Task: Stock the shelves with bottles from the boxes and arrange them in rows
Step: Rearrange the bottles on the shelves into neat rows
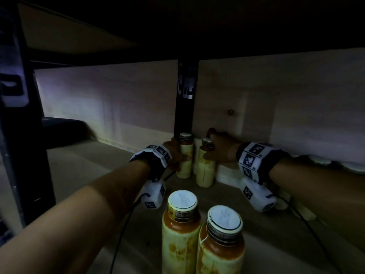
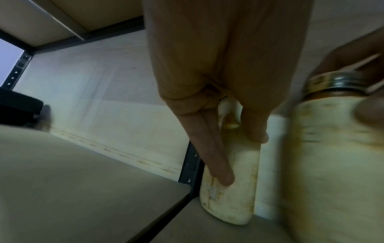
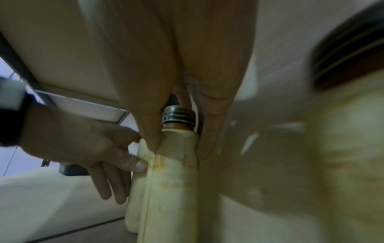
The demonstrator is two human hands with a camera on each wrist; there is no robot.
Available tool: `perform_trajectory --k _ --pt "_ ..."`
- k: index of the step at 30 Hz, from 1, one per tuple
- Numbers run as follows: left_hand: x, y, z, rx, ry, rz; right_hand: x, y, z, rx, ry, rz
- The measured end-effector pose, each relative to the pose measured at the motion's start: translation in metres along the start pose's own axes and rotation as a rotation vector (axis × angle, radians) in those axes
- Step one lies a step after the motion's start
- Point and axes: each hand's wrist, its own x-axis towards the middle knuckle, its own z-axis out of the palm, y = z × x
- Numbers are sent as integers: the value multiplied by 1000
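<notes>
We hold two bottles deep on shelf (image 1: 83, 165), frame centre: left hand (image 1: 173, 153) grip wraps left bottle (image 1: 185, 155), right hand (image 1: 223, 149) grip wraps right bottle (image 1: 205, 165). We set bases flat, square them against back wall, labels level, before letting go.

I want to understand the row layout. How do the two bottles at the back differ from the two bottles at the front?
The back bottles are each held, one by the left hand and one by the right hand; the front bottles stand free. The back pair stands near the wall with a gap between; the front pair stands side by side, apparently touching. All four are upright, cream-coloured, with ribbed caps.
</notes>
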Motion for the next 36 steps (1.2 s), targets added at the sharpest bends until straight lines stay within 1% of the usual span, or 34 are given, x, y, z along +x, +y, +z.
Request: perform_trajectory --k 3,4,5,8,9,11,14,17,18,20,21,23,25,26,27,29,30,31,33,34,35,36 --pt "-1 0 6 107 98 72 -9 15 -5 -52 -11 40" --pt "-3 2 8 105 109 80 -12 20 -8 -66 -11 53" --pt "-3 4 10 63 91 70 -15 24 -12 -81 -11 63" --pt "-5 12 14 -190 -28 31 -24 31 -17 -113 -16 94" --pt "-4 14 15 -234 -50 33 -27 32 -17 -125 -17 100" --pt "-3 15 18 -222 -62 45 -27 29 -16 -190 -3 77" --pt "-3 9 16 -167 -14 50 -26 22 -19 -357 18 40" --pt "-15 3 6 -198 -84 109 -35 20 -18 -526 80 45" --pt "-23 1 2 -193 -82 123 -40 19 -17 -540 110 52" --pt "-44 -1 -7 -220 -33 107 -55 14 -19 -469 159 75" --pt "-57 -1 -11 -252 -15 62 -64 11 -22 -410 194 79" --pt "-88 -2 -19 -325 -62 -23 -91 4 -30 -272 263 46" --pt "-124 0 -29 -324 -83 5 -125 -3 -34 -89 303 -31" --pt "-145 2 -34 -338 -78 35 -144 -8 -35 55 294 -68" --pt "-164 5 -37 -378 -77 64 -165 -14 -35 221 253 -93" --pt "-201 10 -41 -485 -72 97 -207 -29 -36 513 99 -129" --pt "-219 11 -42 -526 -83 107 -226 -36 -34 581 16 -142" --pt "-236 12 -42 -572 -111 115 -240 -43 -31 595 -51 -158" --pt "-265 15 -40 -644 -220 142 -259 -53 -21 541 -136 -178" --pt "-275 17 -38 -643 -261 159 -262 -58 -15 496 -138 -170" --pt "-280 19 -34 -629 -272 170 -264 -63 -10 455 -110 -152" --pt "-283 20 -31 -620 -256 171 -263 -67 -6 426 -64 -126"
